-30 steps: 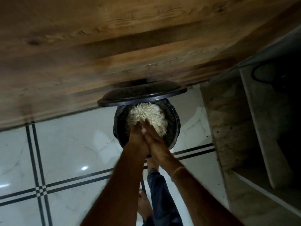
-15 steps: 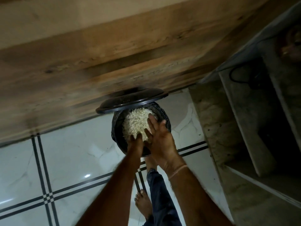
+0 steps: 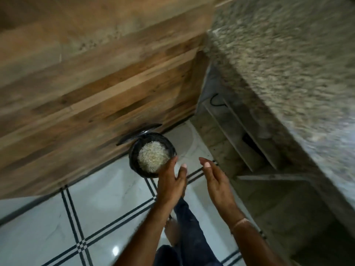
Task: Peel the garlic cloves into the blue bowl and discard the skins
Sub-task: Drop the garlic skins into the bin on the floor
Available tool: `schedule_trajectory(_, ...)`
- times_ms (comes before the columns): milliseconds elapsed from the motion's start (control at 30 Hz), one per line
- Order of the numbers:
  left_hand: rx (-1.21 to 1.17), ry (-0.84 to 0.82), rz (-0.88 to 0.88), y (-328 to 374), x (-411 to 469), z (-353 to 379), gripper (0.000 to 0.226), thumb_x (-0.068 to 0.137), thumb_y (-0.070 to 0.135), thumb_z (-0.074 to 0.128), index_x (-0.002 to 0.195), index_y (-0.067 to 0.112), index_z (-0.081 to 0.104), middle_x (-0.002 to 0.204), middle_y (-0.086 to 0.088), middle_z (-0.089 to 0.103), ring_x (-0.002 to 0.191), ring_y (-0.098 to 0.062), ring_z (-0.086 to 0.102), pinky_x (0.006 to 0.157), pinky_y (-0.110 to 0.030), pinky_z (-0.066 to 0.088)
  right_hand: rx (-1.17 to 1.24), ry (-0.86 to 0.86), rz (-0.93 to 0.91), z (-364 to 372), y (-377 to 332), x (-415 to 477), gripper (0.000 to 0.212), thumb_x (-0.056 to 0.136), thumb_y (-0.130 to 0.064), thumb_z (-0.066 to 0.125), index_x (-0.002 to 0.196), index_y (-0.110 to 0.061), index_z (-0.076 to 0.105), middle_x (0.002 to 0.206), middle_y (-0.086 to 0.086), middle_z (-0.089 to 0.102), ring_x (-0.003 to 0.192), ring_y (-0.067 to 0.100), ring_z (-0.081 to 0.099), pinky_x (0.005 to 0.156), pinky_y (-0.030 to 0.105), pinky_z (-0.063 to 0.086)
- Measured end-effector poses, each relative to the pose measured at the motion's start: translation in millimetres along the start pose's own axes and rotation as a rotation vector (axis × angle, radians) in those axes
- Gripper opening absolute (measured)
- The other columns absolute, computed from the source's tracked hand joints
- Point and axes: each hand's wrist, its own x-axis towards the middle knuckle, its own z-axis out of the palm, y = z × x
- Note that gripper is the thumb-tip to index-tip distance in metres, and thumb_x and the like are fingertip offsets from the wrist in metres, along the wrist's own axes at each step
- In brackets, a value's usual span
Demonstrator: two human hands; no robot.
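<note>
We have drawn our left hand (image 3: 172, 181) and right hand (image 3: 217, 183) back off the garlic skins (image 3: 152, 156), fingers loose, apart and empty, since the heap now lies dumped in the black pedal bin (image 3: 133, 160) on the tiled floor (image 3: 96, 217) against the wooden cabinet (image 3: 96, 93).

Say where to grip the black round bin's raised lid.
Pinch the free upper rim of the black round lid, coming from the front over the bin: it stands tilted open, backed close to the wooden panel, probably leaving only that edge reachable.
</note>
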Motion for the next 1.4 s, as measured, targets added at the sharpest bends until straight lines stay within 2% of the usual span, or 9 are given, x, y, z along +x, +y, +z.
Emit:
schedule_trajectory(133,0.165,-0.064,0.228,61.4,-67.7,37.9,0.052,0.104,0.046,0.054,0.152,0.028,0.048,0.156,0.002,0.047,0.144,-0.015,0.042,0.110,-0.028,0.036,-0.140,0.187,-0.129,-84.5,-11.6,-64.4,0.040,0.106,-0.048,0.043,0.136,-0.030,0.062,0.130,-0.011,0.064,0.120,0.000,0.059,0.102,0.027,0.050)
schedule_trajectory(200,0.257,-0.109,0.347,89.2,-90.3,63.7,0.050,0.103,0.045,0.056,0.150,0.030,0.048,0.153,0.004,0.049,0.141,-0.014,0.043,0.103,-0.024,0.035,-0.201,0.275,-0.165,-121.9,-9.5,-84.3,0.039,0.106,-0.050,0.041,0.135,-0.034,0.061,0.128,-0.010,0.063,0.116,0.002,0.059,0.100,0.029,0.051)
schedule_trajectory(367,0.381,-0.211,0.546,149.2,-124.6,151.6,0.048,0.101,0.046,0.060,0.145,0.029,0.054,0.148,0.003,0.054,0.138,-0.018,0.046,0.110,-0.035,0.040,-0.342,0.481,-0.228,-222.2,9.2,-110.9,0.046,0.108,-0.048,0.042,0.140,-0.023,0.062,0.137,-0.004,0.062,0.126,0.010,0.055,0.104,0.029,0.045)
schedule_trajectory(567,0.467,-0.289,0.632,205.6,-155.8,293.8,0.046,0.098,0.041,0.067,0.140,0.024,0.059,0.143,0.000,0.058,0.133,-0.020,0.053,0.110,-0.042,0.046,-0.378,0.618,-0.151,-365.4,65.7,-131.9,0.036,0.109,-0.035,0.051,0.139,-0.022,0.063,0.138,-0.003,0.062,0.127,0.014,0.056,0.104,0.020,0.038)
schedule_trajectory(833,0.597,-0.376,0.792,241.9,-179.1,435.8,0.034,0.093,0.034,0.074,0.124,0.025,0.069,0.117,0.003,0.068,0.114,-0.020,0.058,0.090,-0.037,0.051,-0.402,0.740,-0.066,-505.6,114.8,-147.7,0.035,0.104,-0.032,0.058,0.135,-0.017,0.065,0.132,0.002,0.063,0.122,0.022,0.059,0.097,0.039,0.052)
schedule_trajectory(967,0.678,-0.456,0.871,241.5,-183.7,483.5,0.029,0.093,0.036,0.073,0.119,0.027,0.067,0.114,0.006,0.064,0.111,-0.016,0.057,0.083,-0.037,0.053,-0.389,0.792,0.018,-545.3,129.0,-152.6,0.034,0.104,-0.028,0.060,0.135,-0.015,0.065,0.130,0.004,0.063,0.118,0.023,0.060,0.094,0.037,0.052)
schedule_trajectory(1167,0.761,-0.396,0.975,232.7,-181.9,500.1,0.011,0.094,0.026,0.073,0.096,0.027,0.063,0.095,0.010,0.059,0.091,-0.015,0.057,0.064,-0.033,0.049,-0.430,0.765,0.093,-563.6,133.4,-141.3,0.035,0.104,-0.029,0.060,0.137,-0.015,0.063,0.135,0.004,0.060,0.122,0.022,0.057,0.097,0.029,0.046)
schedule_trajectory(1267,0.742,-0.392,1.001,236.0,-178.7,497.9,0.009,0.097,0.019,0.067,0.095,0.026,0.062,0.096,0.010,0.060,0.091,-0.017,0.058,0.062,-0.036,0.048,-0.462,0.755,0.110,-560.3,131.5,-132.4,0.035,0.104,-0.029,0.061,0.135,-0.015,0.065,0.134,0.004,0.061,0.122,0.022,0.055,0.095,0.028,0.040)
schedule_trajectory(1400,0.597,-0.326,0.922,277.1,-176.6,503.2,0.005,0.102,0.027,0.057,0.097,0.028,0.059,0.100,0.013,0.057,0.089,-0.011,0.054,0.062,-0.030,0.044,-0.393,0.770,0.098,-559.0,124.9,-115.9,0.035,0.104,-0.030,0.060,0.135,-0.015,0.065,0.131,0.003,0.062,0.119,0.021,0.056,0.098,0.033,0.046)
